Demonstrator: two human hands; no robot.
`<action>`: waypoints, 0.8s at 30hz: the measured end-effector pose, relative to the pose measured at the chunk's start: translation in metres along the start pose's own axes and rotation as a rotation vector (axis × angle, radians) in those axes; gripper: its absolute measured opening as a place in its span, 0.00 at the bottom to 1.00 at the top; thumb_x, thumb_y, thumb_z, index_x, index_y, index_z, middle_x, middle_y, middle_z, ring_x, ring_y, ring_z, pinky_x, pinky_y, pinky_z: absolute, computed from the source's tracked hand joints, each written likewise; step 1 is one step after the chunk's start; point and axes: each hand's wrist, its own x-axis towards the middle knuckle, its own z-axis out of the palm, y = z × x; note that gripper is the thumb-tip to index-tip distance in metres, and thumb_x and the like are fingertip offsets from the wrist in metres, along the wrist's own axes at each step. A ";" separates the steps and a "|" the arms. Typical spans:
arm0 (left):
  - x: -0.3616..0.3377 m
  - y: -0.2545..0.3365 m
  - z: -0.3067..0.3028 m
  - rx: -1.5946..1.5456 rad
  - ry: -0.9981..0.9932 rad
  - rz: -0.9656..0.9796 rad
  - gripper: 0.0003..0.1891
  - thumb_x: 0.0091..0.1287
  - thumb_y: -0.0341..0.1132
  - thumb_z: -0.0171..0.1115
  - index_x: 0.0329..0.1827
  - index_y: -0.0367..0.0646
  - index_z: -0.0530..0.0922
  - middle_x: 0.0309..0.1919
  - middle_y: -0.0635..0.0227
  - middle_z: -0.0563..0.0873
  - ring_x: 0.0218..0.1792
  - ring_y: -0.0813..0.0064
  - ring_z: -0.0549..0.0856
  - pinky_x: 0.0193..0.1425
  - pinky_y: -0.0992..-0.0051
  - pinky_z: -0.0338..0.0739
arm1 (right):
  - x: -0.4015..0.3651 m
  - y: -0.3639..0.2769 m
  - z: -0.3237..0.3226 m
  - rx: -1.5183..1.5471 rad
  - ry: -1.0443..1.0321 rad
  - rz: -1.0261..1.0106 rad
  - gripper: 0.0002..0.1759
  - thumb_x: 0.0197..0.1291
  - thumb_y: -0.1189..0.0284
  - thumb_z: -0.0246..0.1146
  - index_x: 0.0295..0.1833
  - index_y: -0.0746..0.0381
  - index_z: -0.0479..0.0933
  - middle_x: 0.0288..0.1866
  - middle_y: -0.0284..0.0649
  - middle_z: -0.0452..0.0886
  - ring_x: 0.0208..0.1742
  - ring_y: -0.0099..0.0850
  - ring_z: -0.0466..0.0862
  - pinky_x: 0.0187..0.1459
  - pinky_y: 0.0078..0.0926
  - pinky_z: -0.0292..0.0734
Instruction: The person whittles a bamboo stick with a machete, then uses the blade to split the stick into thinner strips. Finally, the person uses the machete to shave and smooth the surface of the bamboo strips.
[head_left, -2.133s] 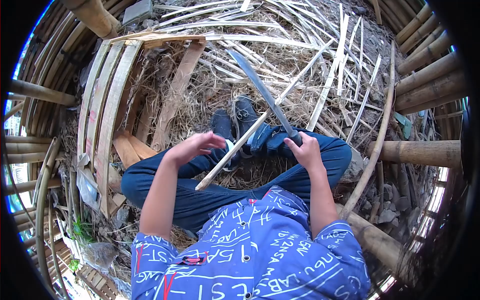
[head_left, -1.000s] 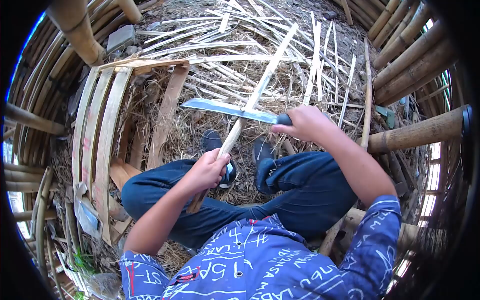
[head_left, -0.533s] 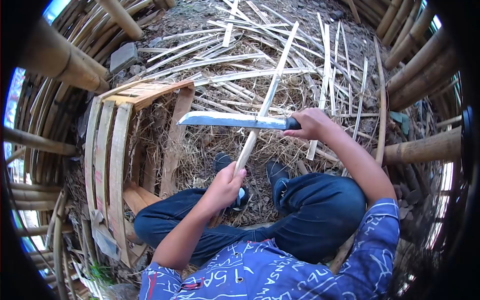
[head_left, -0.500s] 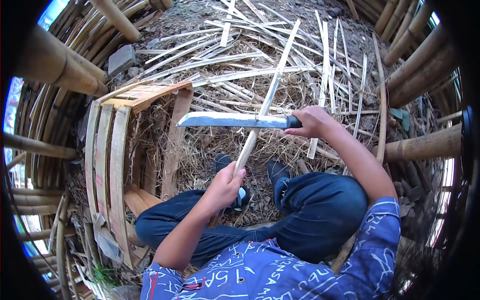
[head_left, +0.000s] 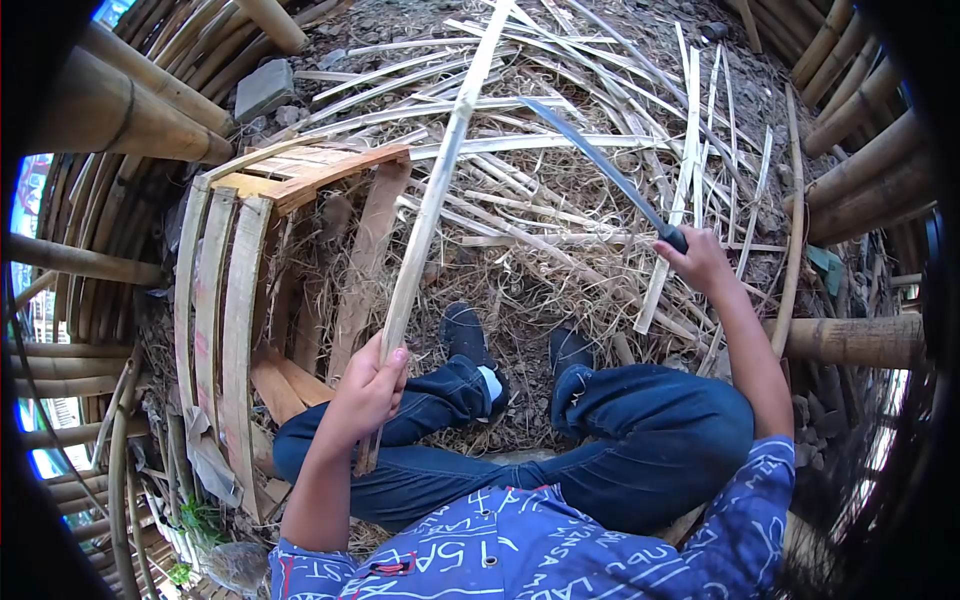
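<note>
My left hand point(head_left: 370, 393) is closed around the lower part of a long pale bamboo strip point(head_left: 432, 210). The strip slants up and slightly right, and its bottom end pokes out below my fist. In my right hand point(head_left: 698, 262) is the dark handle of a machete point(head_left: 605, 168). Its long blade points up and left, apart from the strip, over the scattered bamboo pieces.
A slatted wooden crate point(head_left: 240, 290) lies at my left. Many split bamboo strips point(head_left: 560, 140) and shavings litter the ground ahead. A grey block point(head_left: 264, 89) sits at the upper left. Bamboo poles point(head_left: 850, 342) line both sides. My shoes point(head_left: 466, 335) are in front of me.
The machete has swung away from the strip, right and upward at the tip, and no longer crosses it. My left hand has moved left and down with the strip, which now stands steeper.
</note>
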 end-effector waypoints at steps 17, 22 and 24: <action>0.006 -0.022 0.084 0.422 -0.039 0.272 0.10 0.76 0.36 0.50 0.40 0.36 0.71 0.23 0.68 0.73 0.25 0.78 0.71 0.31 0.72 0.68 | -0.010 -0.083 0.001 -0.075 -0.380 -0.368 0.31 0.54 0.42 0.66 0.33 0.63 0.78 0.22 0.49 0.79 0.27 0.48 0.82 0.33 0.42 0.77; -0.004 -0.021 0.094 0.495 -0.029 0.273 0.09 0.76 0.34 0.49 0.42 0.35 0.69 0.22 0.63 0.72 0.26 0.76 0.69 0.31 0.69 0.68 | -0.009 -0.064 -0.004 -0.229 -0.323 -0.384 0.31 0.53 0.41 0.67 0.35 0.62 0.79 0.27 0.49 0.81 0.32 0.50 0.83 0.37 0.44 0.77; -0.006 -0.022 0.094 0.509 -0.037 0.282 0.09 0.76 0.34 0.49 0.42 0.35 0.69 0.22 0.63 0.72 0.26 0.76 0.69 0.31 0.69 0.68 | -0.011 -0.058 -0.005 -0.267 -0.265 -0.396 0.33 0.56 0.38 0.63 0.38 0.62 0.81 0.27 0.47 0.83 0.30 0.47 0.84 0.37 0.42 0.78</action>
